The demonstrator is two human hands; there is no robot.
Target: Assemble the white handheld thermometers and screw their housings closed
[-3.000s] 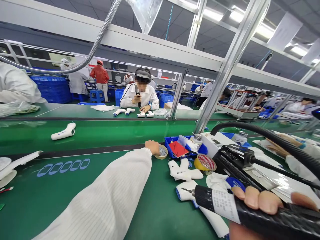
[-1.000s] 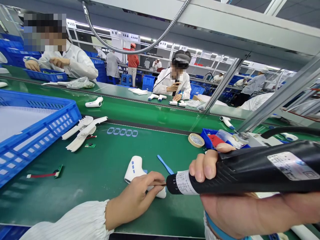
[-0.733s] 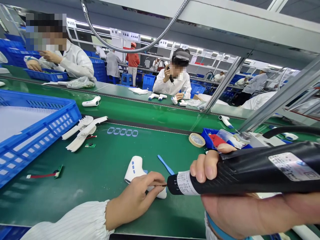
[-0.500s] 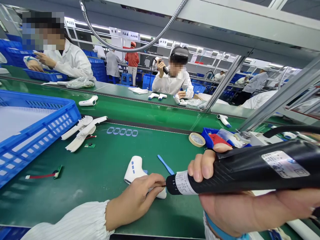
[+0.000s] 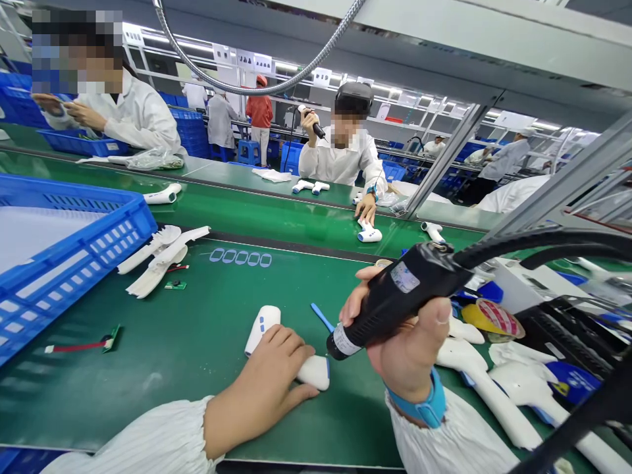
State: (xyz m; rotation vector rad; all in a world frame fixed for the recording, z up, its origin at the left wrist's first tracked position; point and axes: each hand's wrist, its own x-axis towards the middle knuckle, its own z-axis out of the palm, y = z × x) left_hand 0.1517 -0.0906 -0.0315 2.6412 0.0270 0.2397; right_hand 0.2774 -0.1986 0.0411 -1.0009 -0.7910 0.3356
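Thermometer housing (image 5: 296,355) pinned flat under left hand (image 5: 266,382); right hand (image 5: 405,342) clamped on screwdriver (image 5: 390,299). Loose hold risks bit slipping.

- The white thermometer housing (image 5: 281,349) lay flat on the green surface (image 5: 197,342), its rounded head end pointing away from the person and showing small blue buttons; its handle end pointed toward the right. The left hand (image 5: 266,382) pressed down across its middle, hiding that part.
- The black electric screwdriver (image 5: 390,299) was gripped in the right hand (image 5: 399,342), tilted, its tip end with a white label pointing down and left, just above the housing's handle end. A thick black cable ran from its upper end off to the right.
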